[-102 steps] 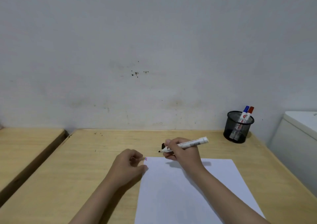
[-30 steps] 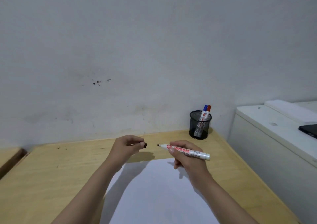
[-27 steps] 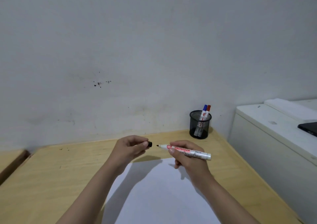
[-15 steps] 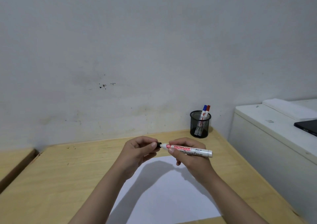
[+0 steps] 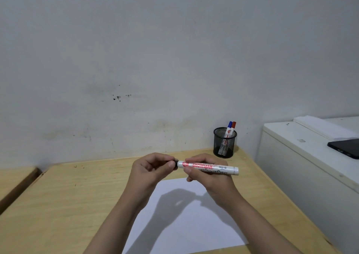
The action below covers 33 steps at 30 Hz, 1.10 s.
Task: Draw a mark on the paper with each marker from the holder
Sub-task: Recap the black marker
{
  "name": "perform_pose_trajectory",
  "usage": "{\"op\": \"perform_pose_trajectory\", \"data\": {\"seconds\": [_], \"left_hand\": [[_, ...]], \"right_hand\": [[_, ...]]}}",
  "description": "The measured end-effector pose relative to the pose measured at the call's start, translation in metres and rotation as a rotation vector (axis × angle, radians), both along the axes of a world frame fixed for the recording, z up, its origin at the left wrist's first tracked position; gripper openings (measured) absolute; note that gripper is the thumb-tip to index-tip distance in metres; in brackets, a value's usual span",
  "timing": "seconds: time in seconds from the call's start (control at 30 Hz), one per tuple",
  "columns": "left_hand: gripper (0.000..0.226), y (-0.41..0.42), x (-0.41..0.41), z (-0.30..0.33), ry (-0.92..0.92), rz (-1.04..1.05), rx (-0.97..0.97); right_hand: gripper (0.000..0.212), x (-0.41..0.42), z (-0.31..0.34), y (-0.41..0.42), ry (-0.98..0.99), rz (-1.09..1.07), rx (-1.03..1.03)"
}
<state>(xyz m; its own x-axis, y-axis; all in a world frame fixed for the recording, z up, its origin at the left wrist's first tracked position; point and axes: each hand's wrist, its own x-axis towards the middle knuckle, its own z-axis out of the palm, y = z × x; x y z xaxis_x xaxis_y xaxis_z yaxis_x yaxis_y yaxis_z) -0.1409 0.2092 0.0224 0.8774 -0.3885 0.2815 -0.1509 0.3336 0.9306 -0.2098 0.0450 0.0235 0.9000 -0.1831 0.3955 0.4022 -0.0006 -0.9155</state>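
Observation:
My right hand (image 5: 208, 178) grips a white marker (image 5: 213, 169) with red lettering, held level above the white paper (image 5: 186, 226). My left hand (image 5: 150, 169) pinches the marker's black cap (image 5: 176, 164), which sits over the tip end. Both hands hover over the far edge of the paper, casting a shadow on it. A black mesh holder (image 5: 224, 145) stands at the desk's far right corner. In it stand a blue-capped marker (image 5: 229, 129) and a red-capped marker (image 5: 233, 129). Any marks on the paper are hidden from me.
The wooden desk (image 5: 68, 199) runs up to a grey wall. A white cabinet (image 5: 303, 156) stands against the desk's right side, with a dark phone (image 5: 345, 147) on top. A second wooden surface (image 5: 13, 178) lies at the left across a gap.
My left hand has brought the black cap to the marker's bare tip and the cap is now on it. The view has shifted slightly to the left.

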Motion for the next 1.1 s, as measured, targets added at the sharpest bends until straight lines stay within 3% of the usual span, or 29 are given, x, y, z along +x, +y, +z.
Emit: {"op": "perform_pose_trajectory", "data": {"seconds": [0.13, 0.2, 0.27, 0.37, 0.47, 0.53, 0.63, 0.73, 0.83, 1.0, 1.1], "left_hand": [[0.012, -0.011, -0.007, 0.004, -0.052, 0.175, -0.021], [0.009, -0.017, -0.008, 0.006, -0.075, 0.269, -0.023], [0.009, -0.021, -0.007, 0.007, -0.106, 0.351, -0.011], [0.009, -0.026, -0.006, 0.007, -0.17, 0.443, 0.036], [0.011, -0.036, -0.007, 0.007, -0.268, 0.467, 0.124], [0.014, -0.043, -0.009, 0.006, -0.302, 0.44, 0.15], [0.024, -0.053, -0.01, 0.005, -0.335, 0.383, 0.14], [0.028, -0.062, -0.007, 0.006, -0.337, 0.34, 0.137], [0.025, -0.07, 0.001, 0.006, -0.345, 0.326, 0.166], [0.022, -0.098, 0.033, -0.002, -0.414, 0.326, 0.304], [0.022, -0.128, 0.062, -0.01, -0.455, 0.321, 0.391]], "right_hand": [[0.029, 0.016, 0.01, 0.0, 0.148, 0.106, 0.251], [0.024, 0.022, 0.014, 0.0, 0.26, 0.129, 0.287], [0.015, 0.021, 0.015, -0.004, 0.344, 0.051, 0.102], [0.024, 0.018, 0.011, -0.016, 0.296, -0.115, -0.154], [0.02, 0.018, 0.008, -0.028, 0.057, -0.303, -0.327], [0.023, 0.02, 0.004, -0.038, -0.158, -0.419, -0.63], [0.013, 0.024, 0.0, -0.049, -0.301, -0.401, -0.823], [0.015, 0.026, -0.001, -0.06, -0.331, -0.355, -0.837], [0.04, 0.03, 0.007, -0.08, -0.367, -0.385, -0.781], [0.049, 0.06, 0.043, -0.144, -0.332, -0.703, -0.457], [0.062, 0.09, 0.055, -0.186, -0.226, -0.779, -0.412]]}}
